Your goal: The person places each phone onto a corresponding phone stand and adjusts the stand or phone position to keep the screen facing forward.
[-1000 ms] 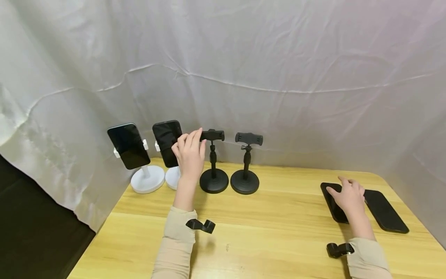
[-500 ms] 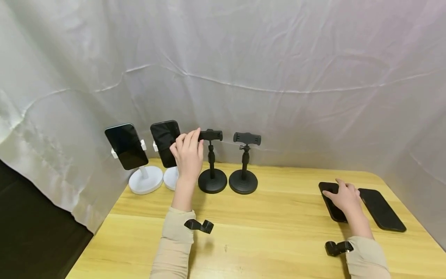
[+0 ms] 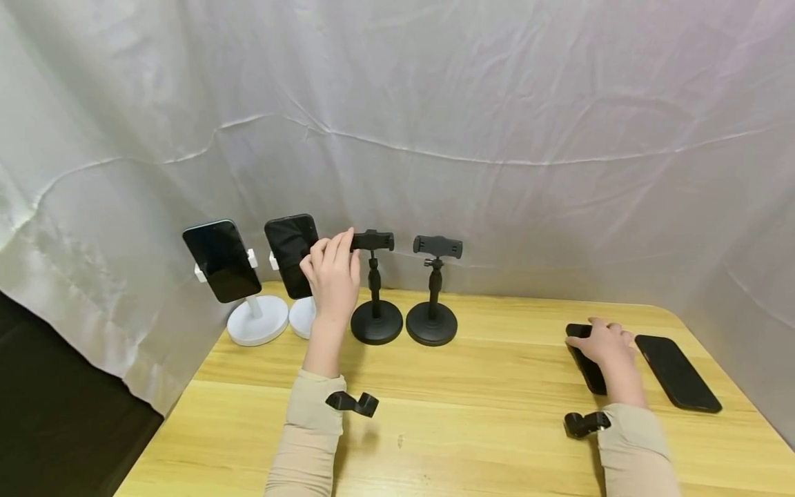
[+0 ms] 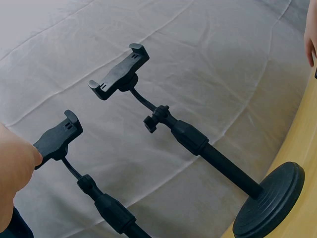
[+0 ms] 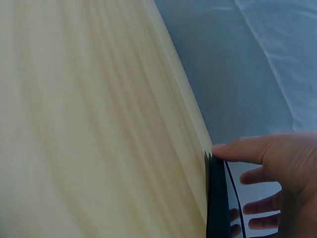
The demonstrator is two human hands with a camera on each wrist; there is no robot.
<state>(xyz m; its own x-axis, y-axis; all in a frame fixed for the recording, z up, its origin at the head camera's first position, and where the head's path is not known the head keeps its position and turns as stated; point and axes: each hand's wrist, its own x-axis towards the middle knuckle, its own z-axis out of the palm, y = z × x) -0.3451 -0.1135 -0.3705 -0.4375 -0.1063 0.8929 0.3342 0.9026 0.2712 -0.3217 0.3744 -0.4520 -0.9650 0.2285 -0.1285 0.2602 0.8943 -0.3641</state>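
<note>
My left hand (image 3: 335, 279) is at the left end of the clamp (image 3: 373, 240) on a black phone stand (image 3: 376, 322), its thumb and fingers gripping that end. In the left wrist view the thumb (image 4: 38, 157) presses on the clamp (image 4: 58, 139). At the right of the table, my right hand (image 3: 609, 345) spans a black phone (image 3: 586, 366), thumb on its left edge, fingers on the far side. The right wrist view shows the thumb tip (image 5: 220, 149) at the corner of the dark phone (image 5: 218, 198), with fingertips partly hidden behind it.
Another black phone stand (image 3: 431, 323) stands right of the gripped one. Two white stands at the left hold phones, one phone (image 3: 223, 261) at the far left and one phone (image 3: 292, 252) partly behind my left hand. A further black phone (image 3: 678, 373) lies near the table's right edge.
My right hand has moved left onto the nearer phone and closed around it, away from the rightmost phone. My left hand stays at the clamp. The head view has shifted slightly.
</note>
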